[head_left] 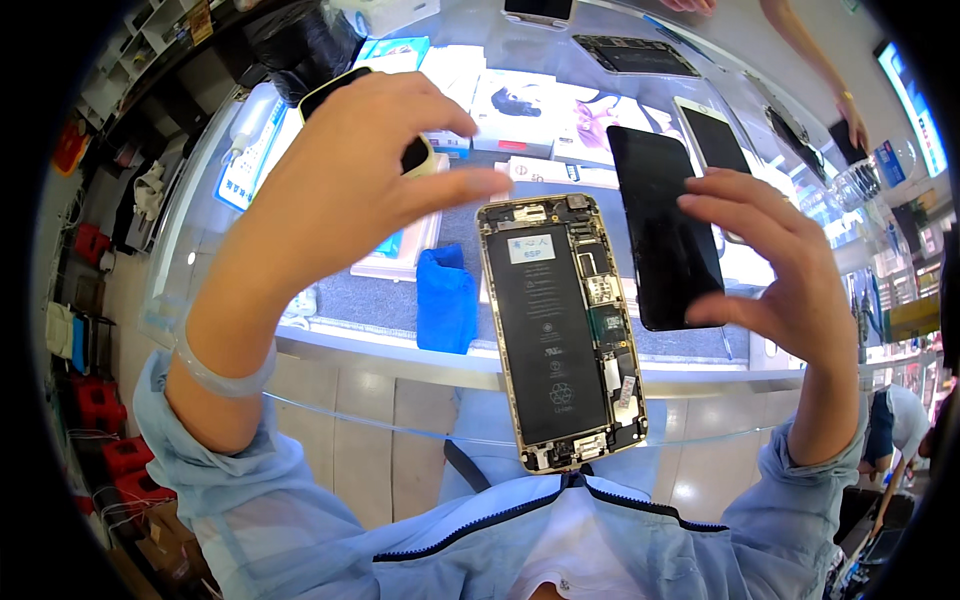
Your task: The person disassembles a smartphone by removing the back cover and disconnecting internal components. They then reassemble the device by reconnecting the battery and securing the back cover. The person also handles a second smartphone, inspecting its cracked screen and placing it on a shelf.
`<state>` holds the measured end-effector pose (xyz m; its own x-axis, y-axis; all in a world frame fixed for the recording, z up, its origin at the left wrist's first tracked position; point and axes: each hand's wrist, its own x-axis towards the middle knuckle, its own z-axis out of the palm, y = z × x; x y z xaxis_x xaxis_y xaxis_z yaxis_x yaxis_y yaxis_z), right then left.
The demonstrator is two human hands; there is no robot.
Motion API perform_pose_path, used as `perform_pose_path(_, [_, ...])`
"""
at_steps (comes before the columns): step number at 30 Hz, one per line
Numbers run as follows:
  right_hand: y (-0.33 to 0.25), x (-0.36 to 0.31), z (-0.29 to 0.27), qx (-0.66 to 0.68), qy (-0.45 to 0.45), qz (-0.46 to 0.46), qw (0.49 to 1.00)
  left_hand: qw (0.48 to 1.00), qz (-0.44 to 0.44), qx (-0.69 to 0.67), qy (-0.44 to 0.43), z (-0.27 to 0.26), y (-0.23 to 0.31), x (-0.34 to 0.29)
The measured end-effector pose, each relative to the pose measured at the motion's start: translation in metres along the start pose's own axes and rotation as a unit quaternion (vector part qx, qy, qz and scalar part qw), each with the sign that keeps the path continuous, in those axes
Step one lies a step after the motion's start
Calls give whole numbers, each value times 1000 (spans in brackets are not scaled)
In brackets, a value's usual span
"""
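An opened phone body (548, 340) with a gold frame shows its black battery and circuit boards. Its lower end reaches past the counter's front edge. Beyond its upper left, my left hand (375, 150) hovers with thumb and forefinger apart, nothing between them. Partly behind that hand is a dark thing with a pale yellow rim (418, 158). Right of the phone body is a black phone screen panel (665, 235). My right hand (775, 260) has its fingers spread over the panel's right edge; whether they touch it is unclear.
A folded blue cloth (447, 300) lies on the grey mat left of the phone body. Boxes (515, 105) stand beyond. A white-framed phone (712, 135) and another opened phone (637, 55) lie farther back. The glass counter's front edge (400, 360) runs across. Another person's arm (815, 55) reaches in.
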<state>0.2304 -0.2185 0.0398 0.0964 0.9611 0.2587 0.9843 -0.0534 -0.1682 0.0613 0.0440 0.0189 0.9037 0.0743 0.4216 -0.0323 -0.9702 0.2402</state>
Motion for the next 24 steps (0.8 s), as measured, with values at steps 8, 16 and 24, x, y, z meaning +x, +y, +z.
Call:
perform_pose_path(8, [2,-4,13,-58,-77,-31,995,999,-32,-19,-33,-2,-4,3])
perform_pose_path(16, [-1,-5,14,-59,-64,-62,994,997,-23,-61,-41,-1,-4,3])
perform_pose_path(24, [14,1,-12,-149,229,-59,960,996,-24,-77,-49,-1,-3,5])
